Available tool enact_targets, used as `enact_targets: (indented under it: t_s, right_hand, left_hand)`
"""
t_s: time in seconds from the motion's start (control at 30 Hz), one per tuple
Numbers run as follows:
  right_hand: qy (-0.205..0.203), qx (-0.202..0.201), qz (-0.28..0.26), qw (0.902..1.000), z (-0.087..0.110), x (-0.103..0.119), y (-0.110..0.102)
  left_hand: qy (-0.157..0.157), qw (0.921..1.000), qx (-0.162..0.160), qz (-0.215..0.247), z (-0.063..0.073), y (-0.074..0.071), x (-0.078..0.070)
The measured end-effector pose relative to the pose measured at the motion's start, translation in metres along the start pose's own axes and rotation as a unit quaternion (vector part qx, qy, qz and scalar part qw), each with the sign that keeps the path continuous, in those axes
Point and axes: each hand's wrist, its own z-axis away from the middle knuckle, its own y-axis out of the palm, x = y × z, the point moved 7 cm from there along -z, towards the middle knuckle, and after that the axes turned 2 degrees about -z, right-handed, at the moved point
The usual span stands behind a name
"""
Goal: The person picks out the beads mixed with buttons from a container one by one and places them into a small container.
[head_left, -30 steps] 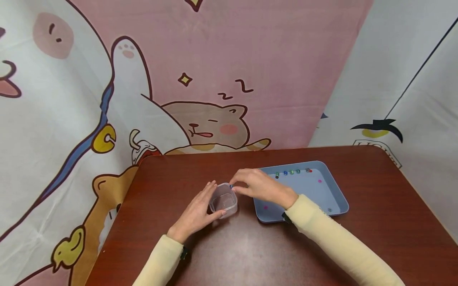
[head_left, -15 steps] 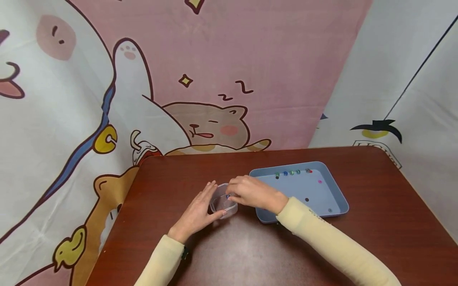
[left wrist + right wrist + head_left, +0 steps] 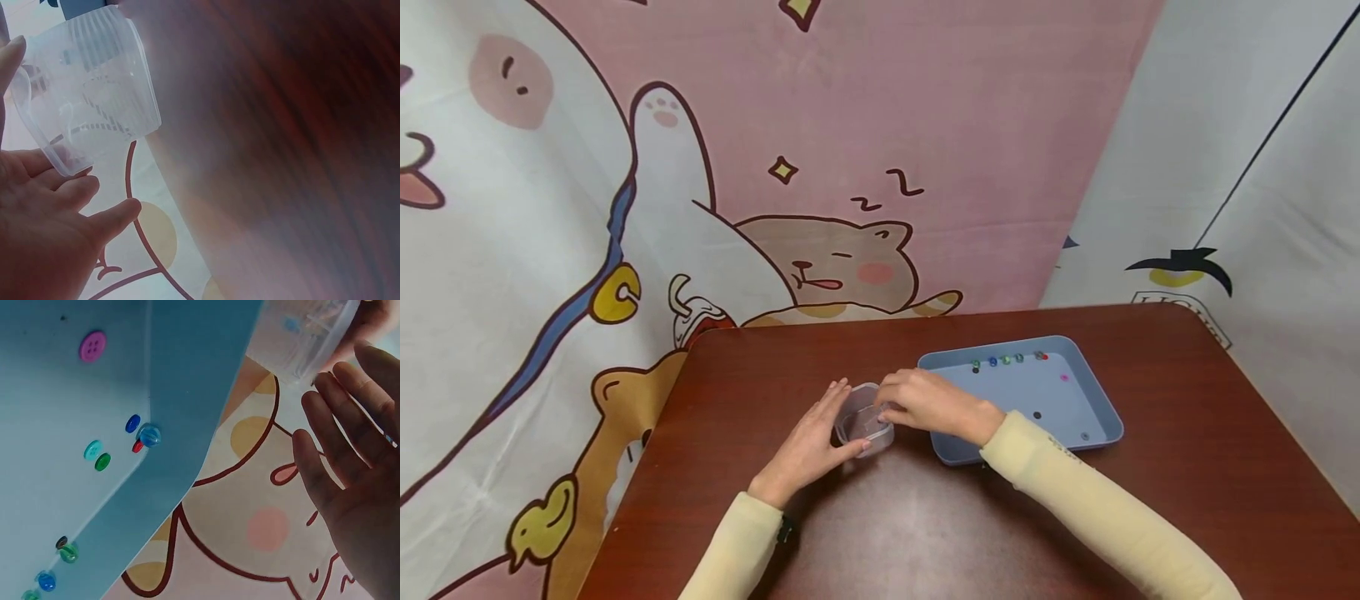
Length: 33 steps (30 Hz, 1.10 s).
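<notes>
A clear plastic container (image 3: 853,425) stands on the table to the left of the tray. My left hand (image 3: 805,450) holds it from the left, thumb at the near rim and fingers along the far side; the left wrist view also shows the container (image 3: 94,87) between thumb and fingers. My right hand (image 3: 928,404) is at the opposite rim, fingertips over the opening. In the right wrist view the right hand (image 3: 362,462) has loosely extended fingers, and no marble shows in its grasp. A blue spot (image 3: 290,325) shows through the container's wall.
A blue tray (image 3: 1105,408) lies right of the container, partly under the right forearm. Glass marbles (image 3: 992,362) line its far side. Buttons lie in it too, among them a pink button (image 3: 92,346) and a green button (image 3: 102,462). A patterned cloth (image 3: 985,125) hangs behind the table.
The right hand has moved left and down from the container's right rim to over its opening. The blue marble seen at its fingertips earlier no longer shows there. The left hand stays put.
</notes>
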Motion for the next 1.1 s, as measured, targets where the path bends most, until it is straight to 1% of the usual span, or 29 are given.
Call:
enact_targets:
  t_s: [0.17,0.33,0.5,0.63,0.73,0.93,1.0,1.1]
  right_hand:
    - [0.041,-0.022,-0.049,0.9977,0.008,-0.011,-0.016]
    - [0.081,-0.054,-0.087,0.9914,0.021,-0.028,-0.034]
    - [0.129,-0.081,-0.114,0.9816,0.036,-0.049,-0.048]
    - [0.167,-0.089,-0.145,0.971,0.047,-0.068,-0.05]
    - [0.186,-0.076,-0.162,0.9661,0.051,-0.079,-0.047]
    - [0.215,-0.018,-0.176,0.9603,0.055,-0.096,-0.031]
    - [0.22,-0.003,-0.178,0.959,0.055,-0.101,-0.025]
    - [0.218,0.007,-0.177,0.9596,0.055,-0.107,-0.019]
  left_hand:
    - [-0.006,0.9999,0.002,0.011,-0.001,-0.001,0.001]
    - [-0.01,0.9998,-0.001,0.015,-0.001,0.0,0.003]
    - [-0.015,0.9996,0.0,0.026,-0.001,0.0,0.003]
    - [-0.018,0.9994,-0.001,0.03,0.0,0.001,0.003]
    - [-0.019,0.9993,-0.001,0.031,0.0,0.001,0.003]
    - [-0.02,0.9991,-0.001,0.036,0.001,0.002,0.004]
    - [-0.02,0.9991,-0.001,0.037,0.001,0.002,0.005]
    - [-0.02,0.9992,0.001,0.035,0.001,0.002,0.005]
